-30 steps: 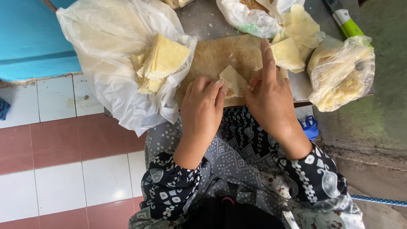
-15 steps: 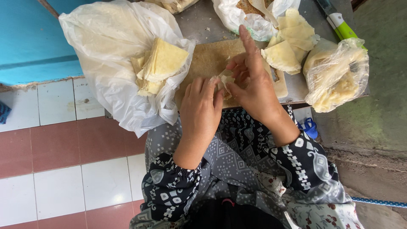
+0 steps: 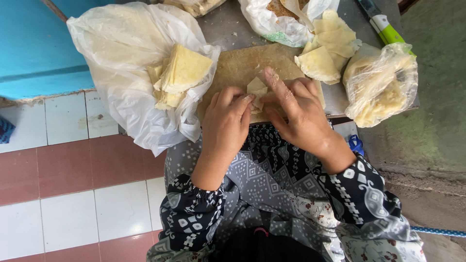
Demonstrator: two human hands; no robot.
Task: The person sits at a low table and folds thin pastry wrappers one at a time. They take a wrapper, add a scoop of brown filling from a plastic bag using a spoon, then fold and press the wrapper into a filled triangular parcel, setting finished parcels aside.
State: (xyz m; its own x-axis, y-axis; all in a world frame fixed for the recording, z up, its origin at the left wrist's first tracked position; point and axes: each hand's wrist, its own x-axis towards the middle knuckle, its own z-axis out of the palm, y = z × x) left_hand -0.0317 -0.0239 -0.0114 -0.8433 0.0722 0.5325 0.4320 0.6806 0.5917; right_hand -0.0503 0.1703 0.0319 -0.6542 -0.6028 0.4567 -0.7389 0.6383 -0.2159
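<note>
The person is sitting with knees tucked right up against a brown wooden board (image 3: 238, 65), and there is little spare room on it. A big white plastic bag (image 3: 121, 63) is crowding its left edge, its mouth sagging open over a stack of pale yellow wrapper sheets (image 3: 182, 73). On the right a loose pile of folded wrappers (image 3: 325, 53) is overlapping the board's far right corner, and just beyond it a clear plastic bag (image 3: 383, 85) of more pastry is sitting at the edge of the grey table (image 3: 223, 24). Another white bag (image 3: 279, 22) is lying along the far side, with a green-handled tool (image 3: 386, 26) poking out towards the top right. Only the middle of the board is lying bare, and the near edge is sitting under the hands.

The small folded pastry piece (image 3: 256, 90) is pale cream, thin and soft-looking, folded to a rough wedge with a point towards the far side. It is lying on the board near its front edge, between the two hands.

The left hand (image 3: 225, 121) is resting palm down, fingers close together and curled slightly, their tips (image 3: 245, 98) pressing on the left side of the piece. The right hand (image 3: 298, 114) is coming in from the right, its index finger (image 3: 276, 85) stretched out straight along the piece's right edge and touching it, while the other fingers are bent and bunched behind. The lower part of the piece is hidden beneath the fingers.
</note>
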